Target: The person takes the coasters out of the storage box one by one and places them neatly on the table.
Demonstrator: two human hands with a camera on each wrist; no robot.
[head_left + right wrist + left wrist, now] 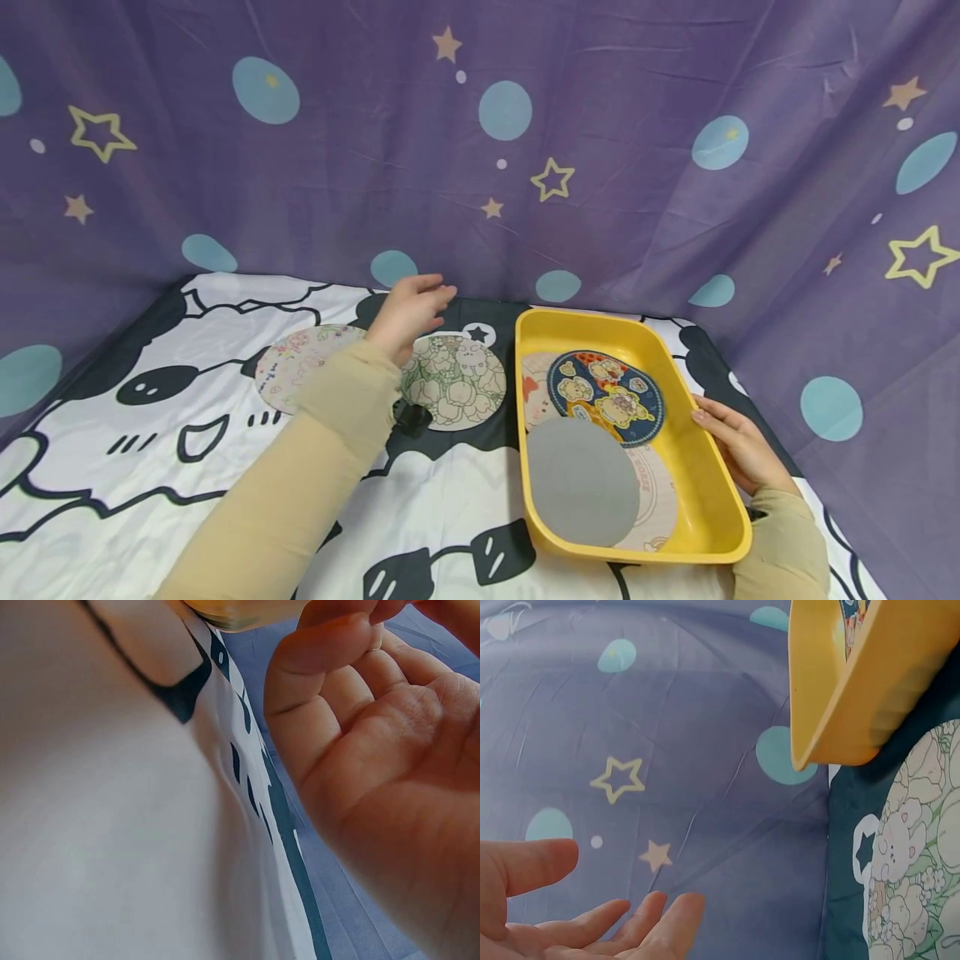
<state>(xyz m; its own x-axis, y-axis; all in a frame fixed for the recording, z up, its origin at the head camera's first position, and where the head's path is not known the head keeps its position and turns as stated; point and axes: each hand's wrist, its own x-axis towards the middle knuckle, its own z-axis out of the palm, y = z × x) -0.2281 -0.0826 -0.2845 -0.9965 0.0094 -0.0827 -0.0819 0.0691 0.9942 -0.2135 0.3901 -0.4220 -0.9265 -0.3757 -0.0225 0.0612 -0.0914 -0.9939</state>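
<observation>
My left hand (412, 312) is raised beside a round mat with a green floral and bunny print (457, 383). Its fingers are spread and hold nothing; the left wrist view shows the same bare fingers (679, 919). On the right, my right hand (742, 442) grips the right rim of a yellow plastic tray (693, 475). Seen from the right wrist, that hand (375, 750) has curled fingers near the tray's edge (240, 615). Inside the tray lie a dark blue round mat with cartoon bears (607, 396), a plain grey disc (581, 483) and pale pink round mats (660, 500), partly covered.
Another round mat (300, 362), pale with a colourful print, lies left of the floral one, partly behind my left sleeve. A black-and-white cartoon cloth (187, 467) covers the table. Behind it hangs a purple curtain (360, 167) with stars and dots.
</observation>
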